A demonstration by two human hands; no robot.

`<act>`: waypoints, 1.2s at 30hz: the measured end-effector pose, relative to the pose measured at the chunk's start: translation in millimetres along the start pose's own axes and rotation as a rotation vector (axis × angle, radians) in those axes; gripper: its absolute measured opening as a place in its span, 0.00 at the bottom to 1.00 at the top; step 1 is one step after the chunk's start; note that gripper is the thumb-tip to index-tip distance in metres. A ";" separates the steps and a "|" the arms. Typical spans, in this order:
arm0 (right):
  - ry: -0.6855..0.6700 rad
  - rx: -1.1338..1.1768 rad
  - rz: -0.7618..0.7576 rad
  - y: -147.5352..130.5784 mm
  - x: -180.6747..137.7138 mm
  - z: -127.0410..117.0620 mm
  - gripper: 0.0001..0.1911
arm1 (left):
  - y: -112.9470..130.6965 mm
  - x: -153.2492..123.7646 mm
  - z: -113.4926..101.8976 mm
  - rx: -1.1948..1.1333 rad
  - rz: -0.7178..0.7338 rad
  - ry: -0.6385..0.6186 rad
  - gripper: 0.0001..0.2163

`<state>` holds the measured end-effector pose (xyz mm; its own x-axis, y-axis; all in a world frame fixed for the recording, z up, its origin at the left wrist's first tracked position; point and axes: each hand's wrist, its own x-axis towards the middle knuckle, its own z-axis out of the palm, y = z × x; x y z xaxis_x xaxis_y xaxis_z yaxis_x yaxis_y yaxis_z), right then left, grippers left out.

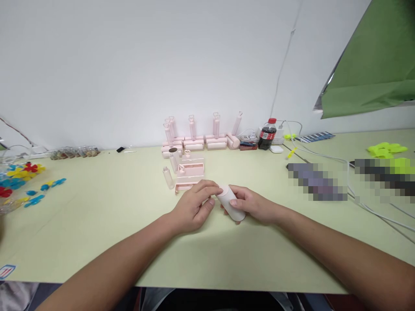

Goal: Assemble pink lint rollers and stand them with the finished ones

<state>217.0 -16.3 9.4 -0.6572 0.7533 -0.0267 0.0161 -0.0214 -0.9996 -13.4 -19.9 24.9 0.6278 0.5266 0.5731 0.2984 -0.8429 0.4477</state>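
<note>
My right hand (251,205) is wrapped round a pale pink roll (229,201), a short cylinder lying tilted just above the table. My left hand (194,203) is curled at the roll's left end, fingertips pinching it there. Just behind my hands lie loose pink parts (188,170): a clear tube, a small dark-topped cylinder, a pink holder and a flat pink piece. Farther back, against the wall, stands a row of assembled pink lint rollers (201,140) with upright handles.
A cola bottle (267,134) stands at the back right beside white chargers and cables (340,160). Coloured plastic flowers (22,179) lie at the left, with small bags (74,151) near the wall. Yellow-green pieces (385,150) and a green cloth (376,65) are at the right.
</note>
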 end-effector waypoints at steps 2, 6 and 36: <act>0.003 0.000 -0.010 -0.7 -0.1 -0.7 0.22 | -1.7 1.2 -2.7 0.112 -0.091 0.025 0.15; 0.037 0.002 -0.007 -3.2 0.1 -1.4 0.21 | -7.7 4.3 -10.0 0.475 -0.505 -0.029 0.12; 0.584 0.393 0.061 -17.0 4.0 18.8 0.25 | -3.2 16.3 3.9 -0.526 -1.108 -0.001 0.13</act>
<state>199.9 -25.4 26.4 -0.1505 0.9704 -0.1890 -0.3053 -0.2274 -0.9247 -1.3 -9.0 30.2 0.2200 0.9303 -0.2937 0.3444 0.2076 0.9156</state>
